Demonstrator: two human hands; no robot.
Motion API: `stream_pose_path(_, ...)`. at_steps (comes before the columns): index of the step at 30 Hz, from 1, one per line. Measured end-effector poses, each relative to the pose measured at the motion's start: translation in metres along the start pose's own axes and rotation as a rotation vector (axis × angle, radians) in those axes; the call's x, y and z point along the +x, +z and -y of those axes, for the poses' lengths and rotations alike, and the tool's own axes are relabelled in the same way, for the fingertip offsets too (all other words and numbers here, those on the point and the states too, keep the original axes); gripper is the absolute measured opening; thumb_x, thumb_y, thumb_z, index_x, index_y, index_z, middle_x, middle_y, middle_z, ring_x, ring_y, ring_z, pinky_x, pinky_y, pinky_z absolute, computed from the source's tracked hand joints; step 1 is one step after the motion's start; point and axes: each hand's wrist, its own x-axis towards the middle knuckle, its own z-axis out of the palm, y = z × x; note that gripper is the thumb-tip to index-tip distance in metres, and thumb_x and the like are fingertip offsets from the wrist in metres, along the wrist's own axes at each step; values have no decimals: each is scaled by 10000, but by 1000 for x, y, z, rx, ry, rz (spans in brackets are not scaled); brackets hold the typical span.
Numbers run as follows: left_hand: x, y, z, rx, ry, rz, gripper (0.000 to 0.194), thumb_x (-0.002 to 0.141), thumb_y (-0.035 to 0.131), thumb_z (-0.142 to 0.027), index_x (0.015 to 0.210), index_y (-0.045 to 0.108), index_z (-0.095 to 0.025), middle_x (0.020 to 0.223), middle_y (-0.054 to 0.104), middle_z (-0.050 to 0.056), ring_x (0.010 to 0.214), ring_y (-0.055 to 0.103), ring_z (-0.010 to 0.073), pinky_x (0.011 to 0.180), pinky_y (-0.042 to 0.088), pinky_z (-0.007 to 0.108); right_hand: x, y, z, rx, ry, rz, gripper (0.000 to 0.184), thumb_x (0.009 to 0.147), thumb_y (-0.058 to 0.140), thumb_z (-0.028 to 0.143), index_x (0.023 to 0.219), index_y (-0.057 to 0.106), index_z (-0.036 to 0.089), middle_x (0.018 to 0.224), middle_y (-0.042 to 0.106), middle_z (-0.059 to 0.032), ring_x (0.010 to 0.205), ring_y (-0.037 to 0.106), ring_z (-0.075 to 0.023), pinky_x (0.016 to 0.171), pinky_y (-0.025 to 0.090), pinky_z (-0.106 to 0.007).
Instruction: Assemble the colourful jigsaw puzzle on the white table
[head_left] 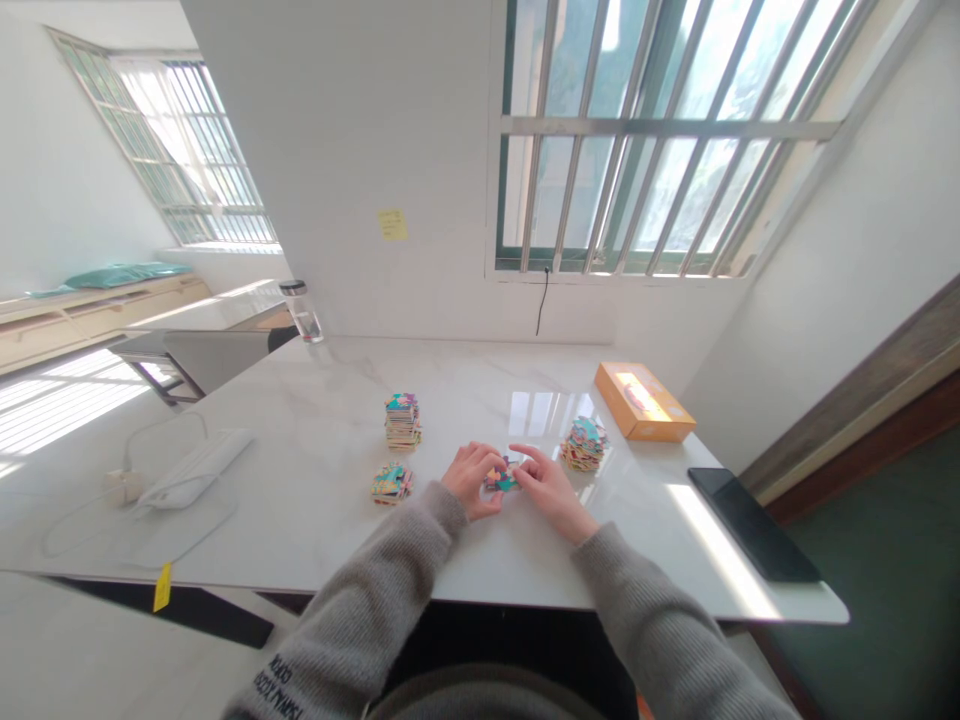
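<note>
The left hand curls its fingers round small, bright, card-like pieces, the right hand pinching their opposite edge, all of it down on the near left of the orange box! Just beside that boxy, smooth-faced carton, a ragged stack; farther left of it, a tall, layered stack and a squat stack, on the glossy, marble-veined table.

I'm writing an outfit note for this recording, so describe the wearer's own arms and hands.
The left hand and right hand are bare, without gloves. Both arms are covered to the wrist by long grey-brown knitted sleeves with a finely ribbed texture. The left one carries dark block lettering, too unclear to read reliably; no lettering shows on the right.
</note>
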Motion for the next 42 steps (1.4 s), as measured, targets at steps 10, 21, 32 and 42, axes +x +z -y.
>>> stream_pose_path(10,0,-19,-7,8,-152,-184,375,600,641,-84,921,529,-242,1038,690,50,1014,575,274,936,428,431,5,-11,-11,-108,-41,-212,440,875,511,403,1238,585,165,804,619,-5,777,586,-186,784,464,-336)
stream_pose_path(21,8,-150,74,299,-458,-243,242,693,619,-179,925,566,-222,1089,700,48,1081,559,280,1029,405,450,4,-9,-12,-73,-27,-149,437,862,520,396,1236,581,179,807,612,1,791,572,-193,772,446,-334)
stream_pose_path(32,8,-152,117,346,-498,-110,180,712,607,-210,876,536,-232,1173,717,35,1106,548,286,992,379,462,3,-8,-11,-74,-28,-151,427,857,521,393,1224,587,185,802,613,3,789,576,-195,773,447,-341)
stream_pose_path(42,2,-148,121,278,-543,-46,192,711,577,-190,896,542,-229,1230,702,46,1155,569,296,1024,393,503,2,-9,-7,-45,-9,-144,418,848,527,384,1211,595,189,797,616,2,785,578,-195,770,442,-341)
